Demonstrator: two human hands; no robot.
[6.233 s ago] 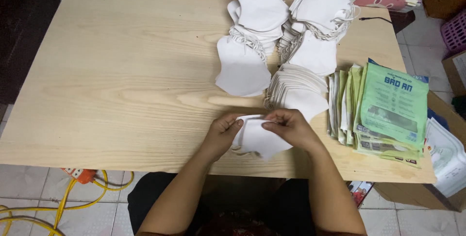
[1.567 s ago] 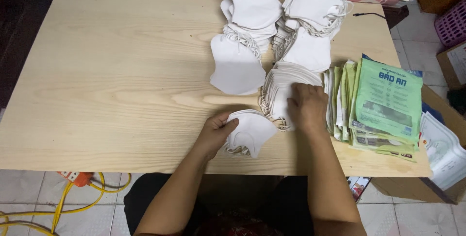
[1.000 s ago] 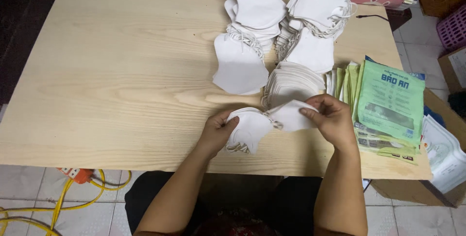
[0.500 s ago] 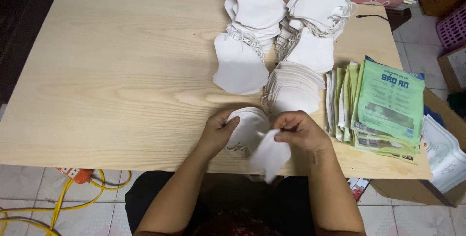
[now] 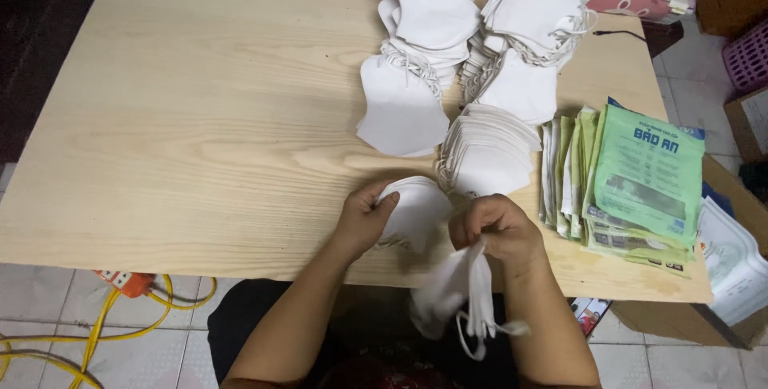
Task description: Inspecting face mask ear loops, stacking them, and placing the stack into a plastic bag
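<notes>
My left hand (image 5: 364, 217) rests on a small stack of folded white face masks (image 5: 416, 207) near the front edge of the wooden table (image 5: 200, 117). My right hand (image 5: 496, 229) grips one white mask (image 5: 456, 297) that hangs down below the table edge with its ear loops dangling. Just beyond my hands lies a fanned pile of white masks (image 5: 490, 153). Further back are larger heaps of white masks (image 5: 432, 29) with tangled ear loops.
A stack of green printed packets (image 5: 640, 177) lies at the right of the table. A clear bag (image 5: 736, 265) and a cardboard box sit beyond the right edge. Yellow cable and an orange power strip (image 5: 124, 281) lie on the tiled floor at lower left.
My right hand took a mask from the fanned pile, drew it toward me and now holds it hanging below the table edge. My left hand has stayed on the small stack.
</notes>
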